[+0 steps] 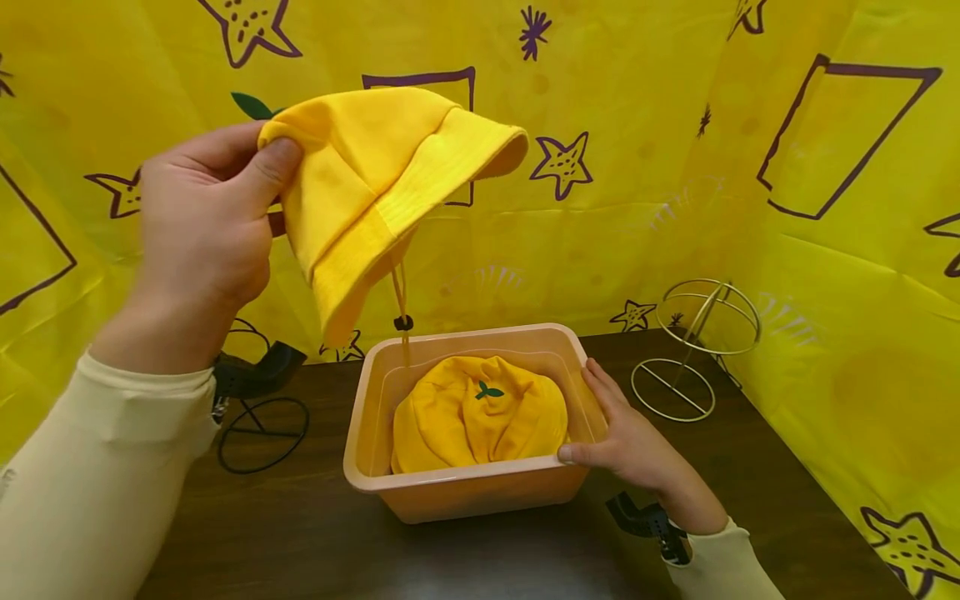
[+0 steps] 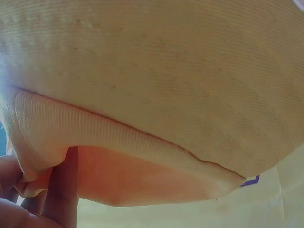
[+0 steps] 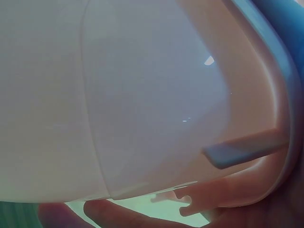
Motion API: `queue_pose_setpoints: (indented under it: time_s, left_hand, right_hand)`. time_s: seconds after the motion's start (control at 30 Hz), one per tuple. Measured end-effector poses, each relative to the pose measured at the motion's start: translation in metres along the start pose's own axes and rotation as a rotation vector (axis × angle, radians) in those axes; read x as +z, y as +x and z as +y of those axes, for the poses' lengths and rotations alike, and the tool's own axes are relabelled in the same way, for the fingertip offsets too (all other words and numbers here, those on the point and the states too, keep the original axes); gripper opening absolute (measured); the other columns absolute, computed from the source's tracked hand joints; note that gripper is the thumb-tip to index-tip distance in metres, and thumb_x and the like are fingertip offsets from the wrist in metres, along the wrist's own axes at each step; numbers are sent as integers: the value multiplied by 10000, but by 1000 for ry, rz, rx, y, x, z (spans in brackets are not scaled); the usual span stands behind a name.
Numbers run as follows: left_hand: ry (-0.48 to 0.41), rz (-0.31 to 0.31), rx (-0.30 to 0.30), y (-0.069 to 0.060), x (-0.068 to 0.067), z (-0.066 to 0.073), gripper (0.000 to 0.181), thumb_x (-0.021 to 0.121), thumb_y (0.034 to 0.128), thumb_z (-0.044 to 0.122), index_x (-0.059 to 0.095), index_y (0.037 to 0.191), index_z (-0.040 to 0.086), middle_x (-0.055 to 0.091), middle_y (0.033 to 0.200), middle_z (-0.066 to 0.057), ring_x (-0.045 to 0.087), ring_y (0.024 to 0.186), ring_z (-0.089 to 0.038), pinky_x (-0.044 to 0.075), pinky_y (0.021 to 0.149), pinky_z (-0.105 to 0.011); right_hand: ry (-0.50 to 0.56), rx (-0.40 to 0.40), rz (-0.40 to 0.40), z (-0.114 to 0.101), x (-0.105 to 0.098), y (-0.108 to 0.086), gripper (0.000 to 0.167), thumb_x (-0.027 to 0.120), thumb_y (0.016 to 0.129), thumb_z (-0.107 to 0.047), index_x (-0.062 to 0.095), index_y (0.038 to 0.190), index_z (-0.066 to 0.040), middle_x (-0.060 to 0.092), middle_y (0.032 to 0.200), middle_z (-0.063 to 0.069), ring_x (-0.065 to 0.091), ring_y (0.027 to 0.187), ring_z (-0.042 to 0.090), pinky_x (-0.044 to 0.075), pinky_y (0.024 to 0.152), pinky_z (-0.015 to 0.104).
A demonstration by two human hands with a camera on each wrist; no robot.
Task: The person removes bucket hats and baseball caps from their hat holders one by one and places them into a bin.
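My left hand [image 1: 210,208] pinches a yellow bucket hat [image 1: 375,167] near its crown, thumb in front, and holds it in the air above a peach plastic tub [image 1: 480,492]. A cord with a black toggle [image 1: 403,322] hangs from the hat. Its ribbed brim [image 2: 152,71] fills much of the left wrist view. Inside the tub lies another yellow hat [image 1: 442,408], crown up, with a green leaf on top. The right hand [image 1: 630,437] grips the tub's near right corner, thumb on the rim. The tub's smooth wall [image 3: 142,95] dominates the right wrist view.
A gold wire stand [image 1: 693,333] stands on the dark wooden table [image 1: 300,533] at the back right. Left of the tub is a black wire stand [image 1: 262,433], partly behind the left wrist. Yellow sheets [image 1: 615,75] with purple drawings hang behind and at the sides.
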State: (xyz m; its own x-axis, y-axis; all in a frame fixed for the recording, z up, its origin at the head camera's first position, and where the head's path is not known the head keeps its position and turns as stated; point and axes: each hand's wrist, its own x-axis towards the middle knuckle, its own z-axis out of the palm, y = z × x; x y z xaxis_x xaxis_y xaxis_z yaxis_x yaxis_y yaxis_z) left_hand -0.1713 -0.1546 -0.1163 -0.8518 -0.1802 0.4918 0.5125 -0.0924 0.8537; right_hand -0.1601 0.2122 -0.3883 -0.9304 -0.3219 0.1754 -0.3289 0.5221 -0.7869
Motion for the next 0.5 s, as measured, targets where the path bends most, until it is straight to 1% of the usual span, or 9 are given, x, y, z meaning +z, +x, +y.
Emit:
queue_pose_setpoints:
  time_s: [0.1, 0.2, 0.33, 0.43, 0.5]
  left_hand:
    - [58, -31, -4, -4, 5, -4, 364, 825, 802, 201, 764, 1121, 37, 666, 1094, -148, 667, 912, -257, 565, 687, -282]
    - [168, -62, -15, -12, 8, -14, 348, 801, 827, 249, 772, 1128, 76, 685, 1097, -123, 670, 903, -240, 564, 690, -256]
    - [306, -129, -49, -23, 14, -34, 345, 764, 873, 279, 761, 1159, 86, 703, 1083, -98, 681, 866, -212, 565, 690, -252]
    - [384, -187, -77, -30, 17, -51, 342, 733, 913, 280, 747, 1179, 65, 701, 1060, -92, 673, 814, -189, 562, 681, -253]
    - [418, -220, -102, -34, 18, -61, 340, 722, 929, 281, 742, 1184, 57, 699, 1053, -89, 661, 791, -175, 555, 676, -249]
  right_hand:
    - [3, 0, 1, 0, 0, 0, 1168, 872, 728, -420, 188, 1578, -4, 58, 1653, 98, 130, 1461, 393, 209, 1091, 615]
    - [-4, 0, 1, 0, 0, 0, 1166, 870, 730, -423, 191, 1576, 2, 57, 1654, 96, 133, 1459, 401, 212, 1090, 617]
    - [-1, 1, -1, 0, -1, -1, 1159, 868, 732, -421, 195, 1574, 6, 56, 1654, 95, 144, 1455, 409, 215, 1089, 618]
    - [10, -1, -3, 0, -1, -1, 1152, 866, 735, -414, 196, 1574, 5, 57, 1654, 103, 145, 1454, 413, 214, 1089, 621]
    - [15, -1, -6, 0, -1, -1, 1150, 862, 739, -414, 193, 1576, 1, 55, 1654, 101, 140, 1454, 415, 210, 1090, 628]
